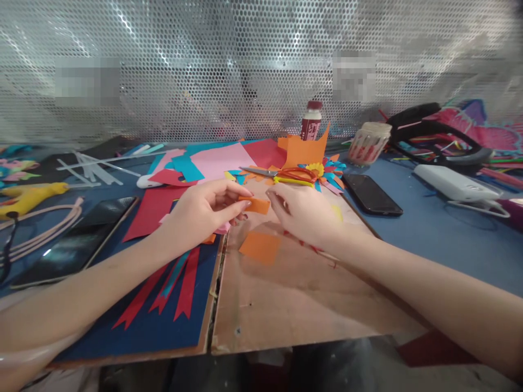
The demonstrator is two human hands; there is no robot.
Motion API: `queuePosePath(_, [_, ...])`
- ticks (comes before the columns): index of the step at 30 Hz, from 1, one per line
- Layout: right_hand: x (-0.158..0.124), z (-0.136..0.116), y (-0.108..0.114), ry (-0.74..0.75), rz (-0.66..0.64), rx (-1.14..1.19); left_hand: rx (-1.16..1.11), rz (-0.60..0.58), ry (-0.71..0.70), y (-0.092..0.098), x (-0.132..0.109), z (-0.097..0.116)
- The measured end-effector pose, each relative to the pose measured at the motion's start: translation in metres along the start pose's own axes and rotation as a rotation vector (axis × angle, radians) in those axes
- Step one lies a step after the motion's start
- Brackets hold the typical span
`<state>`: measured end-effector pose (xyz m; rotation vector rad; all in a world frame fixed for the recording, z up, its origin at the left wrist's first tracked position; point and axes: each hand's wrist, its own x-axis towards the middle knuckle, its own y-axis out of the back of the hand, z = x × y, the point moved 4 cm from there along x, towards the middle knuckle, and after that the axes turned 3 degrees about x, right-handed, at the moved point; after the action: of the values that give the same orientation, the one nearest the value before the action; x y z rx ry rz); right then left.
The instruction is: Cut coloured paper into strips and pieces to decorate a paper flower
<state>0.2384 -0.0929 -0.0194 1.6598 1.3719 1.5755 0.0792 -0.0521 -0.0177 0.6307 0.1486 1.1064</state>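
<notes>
My left hand (pixel 204 209) pinches a small folded strip of orange paper (pixel 258 205) between thumb and fingers, above a wooden board (pixel 261 310). Close to the strip's right end is my right hand (pixel 304 209), its fingers curled together; whether they touch the paper or hold anything is hidden. Below the hands, a flat orange paper square (pixel 261 247) lies on the board. Just beyond my right hand, orange-handled scissors (pixel 296 174) rest beside a heap of cut paper pieces with a yellow paper flower (pixel 315 170).
Red ribbon-like paper strips (pixel 186 288) lie at left, near a dark phone (pixel 77 239) and a yellow glue gun (pixel 32 197). Coloured sheets (pixel 220 160) spread behind. To the right are another phone (pixel 371 194), a white power bank (pixel 455 182), a jar (pixel 369 144) and a bottle (pixel 311 121).
</notes>
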Motion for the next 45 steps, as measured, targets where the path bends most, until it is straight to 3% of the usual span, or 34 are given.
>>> queuePosePath(6, [0.002, 0.002, -0.002, 0.089, 0.042, 0.455, -0.034, 0.012, 0.0, 0.0, 0.0, 0.0])
queuePosePath(13, [0.001, -0.006, -0.003, 0.1, 0.014, 0.465, -0.051, -0.002, -0.022, 0.0, 0.0, 0.003])
queuePosePath(21, [0.002, -0.006, -0.002, 0.108, 0.044, 0.648, -0.135, -0.003, -0.077, 0.0, 0.005, 0.0])
queuePosePath(25, [0.002, -0.006, -0.001, 0.056, 0.033, 0.697, -0.165, 0.0, -0.075, 0.001, 0.005, -0.001])
queuePosePath(31, [0.002, -0.003, -0.004, -0.142, -0.142, 0.864, -0.204, -0.088, 0.008, -0.001, 0.005, -0.005])
queuePosePath(35, [0.002, -0.003, -0.008, -0.164, -0.188, 0.985, -0.205, -0.12, 0.003, -0.003, 0.005, -0.011])
queuePosePath(45, [0.0, -0.001, -0.019, -0.261, -0.227, 0.93, -0.214, -0.176, 0.025, -0.006, 0.002, -0.011])
